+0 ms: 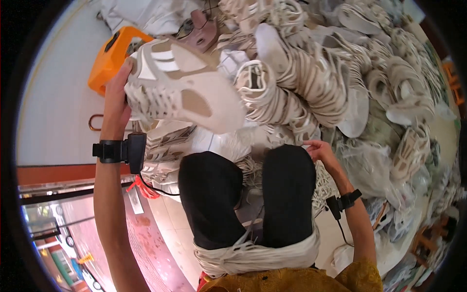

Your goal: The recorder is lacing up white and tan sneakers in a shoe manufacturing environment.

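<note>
My left hand [116, 95] is raised and grips a cream and beige shoe upper [182, 87] by its heel end, so its cut-out side faces me. My right hand [321, 151] hangs low beside my right knee [289, 175], fingers curled over a bundle of white laces [323, 182]; I cannot tell whether it grips them. Both wrists carry black straps with small devices. A bunch of white laces [253, 253] lies across my lap.
A big heap of similar cream shoe uppers [331, 73] fills the floor ahead and to the right. An orange plastic case [112, 56] sits behind my left hand. More flat uppers [168, 141] are stacked by my left knee. Clear plastic bags [365, 160] lie at right.
</note>
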`<state>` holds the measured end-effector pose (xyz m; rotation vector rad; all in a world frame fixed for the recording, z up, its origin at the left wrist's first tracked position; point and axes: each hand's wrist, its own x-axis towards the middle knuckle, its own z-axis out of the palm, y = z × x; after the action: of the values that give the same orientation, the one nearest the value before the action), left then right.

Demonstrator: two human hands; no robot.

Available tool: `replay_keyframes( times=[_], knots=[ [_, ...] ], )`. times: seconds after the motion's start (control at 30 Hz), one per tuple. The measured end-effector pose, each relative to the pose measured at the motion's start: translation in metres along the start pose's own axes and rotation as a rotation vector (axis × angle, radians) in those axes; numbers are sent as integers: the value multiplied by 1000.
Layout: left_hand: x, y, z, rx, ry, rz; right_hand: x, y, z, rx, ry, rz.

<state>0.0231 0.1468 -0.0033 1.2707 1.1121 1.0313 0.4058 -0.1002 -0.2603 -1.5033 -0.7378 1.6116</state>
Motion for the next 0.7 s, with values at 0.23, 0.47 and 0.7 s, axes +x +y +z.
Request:
replay_keyframes(
  times=[0.23,0.47,0.7],
  knots=[
    [11,-41,5,-50,72,-35,78,34,41,-479,-651,-448],
    [20,-80,-20,56,-34,-71,124,-19,106,-1242,-291,-645],
    [29,-95,-22,44,76,-132,135,-32,108,-1099,-735,-324]
  ],
)
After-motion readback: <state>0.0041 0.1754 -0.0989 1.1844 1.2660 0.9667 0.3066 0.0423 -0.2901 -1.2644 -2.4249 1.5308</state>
